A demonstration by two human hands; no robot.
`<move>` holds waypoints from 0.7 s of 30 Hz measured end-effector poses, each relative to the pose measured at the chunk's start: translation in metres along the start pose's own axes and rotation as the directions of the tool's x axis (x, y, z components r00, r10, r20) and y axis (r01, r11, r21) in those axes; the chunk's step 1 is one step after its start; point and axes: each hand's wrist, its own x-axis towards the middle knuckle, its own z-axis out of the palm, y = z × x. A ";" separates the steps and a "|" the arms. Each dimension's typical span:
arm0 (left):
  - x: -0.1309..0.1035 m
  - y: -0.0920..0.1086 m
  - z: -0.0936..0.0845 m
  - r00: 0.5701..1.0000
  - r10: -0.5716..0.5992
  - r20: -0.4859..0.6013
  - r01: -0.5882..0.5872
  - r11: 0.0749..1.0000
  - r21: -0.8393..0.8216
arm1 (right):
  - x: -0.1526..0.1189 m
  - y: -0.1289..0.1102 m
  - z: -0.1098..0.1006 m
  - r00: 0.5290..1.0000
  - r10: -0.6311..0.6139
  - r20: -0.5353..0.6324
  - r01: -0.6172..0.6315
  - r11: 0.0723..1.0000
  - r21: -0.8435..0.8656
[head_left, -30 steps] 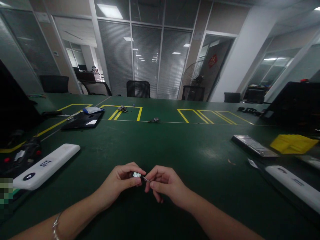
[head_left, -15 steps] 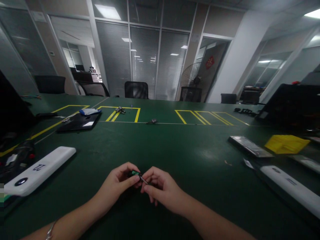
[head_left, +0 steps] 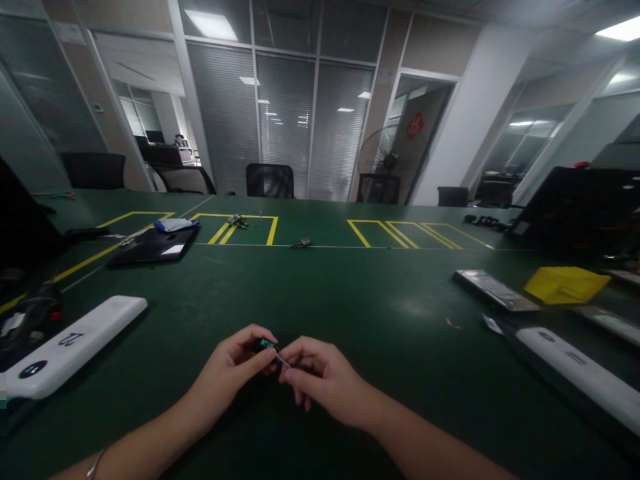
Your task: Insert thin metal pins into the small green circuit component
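Between the thumb and fingers of my left hand (head_left: 240, 360) is a small green circuit board (head_left: 267, 343) with dark edges, partly covered by the fingertips. My right hand (head_left: 317, 373), fingers curled, pinches a thin, light-coloured rod (head_left: 283, 361) that runs up to the board's near right end. Whether it is a tool tip or a wire is too small to tell. The fingertips of both hands almost meet above the green table (head_left: 300, 293).
A white bar-shaped device marked 22 (head_left: 75, 343) lies at left, another white device (head_left: 575, 367) at right. Farther right are a flat metallic box (head_left: 495, 290) and a yellow bin (head_left: 565, 285). A black flat case (head_left: 155, 247) and small metal parts (head_left: 301, 243) lie farther back.
The whole view has shifted slightly to the left. Both hands keep nearly the same grip, and the thin rod still meets the circuit board.
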 end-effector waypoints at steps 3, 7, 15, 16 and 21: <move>0.000 0.000 0.000 1.000 0.012 0.000 -0.012 1.000 -0.010 | 0.001 0.001 0.000 1.000 -0.013 -0.011 0.013 1.000 0.004; 0.000 0.003 -0.001 0.999 0.019 -0.034 -0.018 0.999 0.029 | 0.001 0.004 0.001 0.999 -0.026 -0.020 0.026 1.000 -0.010; 0.000 0.004 -0.002 0.995 0.030 -0.097 -0.022 0.996 0.085 | 0.001 0.007 0.001 0.988 -0.068 -0.140 0.053 0.992 -0.112; 0.000 0.004 -0.003 0.996 0.027 -0.091 -0.020 0.997 0.077 | 0.001 0.006 0.001 0.985 -0.081 -0.150 0.064 0.991 -0.119; 0.002 0.001 -0.004 0.996 0.031 -0.078 -0.023 0.995 0.094 | 0.000 0.009 0.002 0.976 -0.144 -0.166 0.114 0.977 -0.178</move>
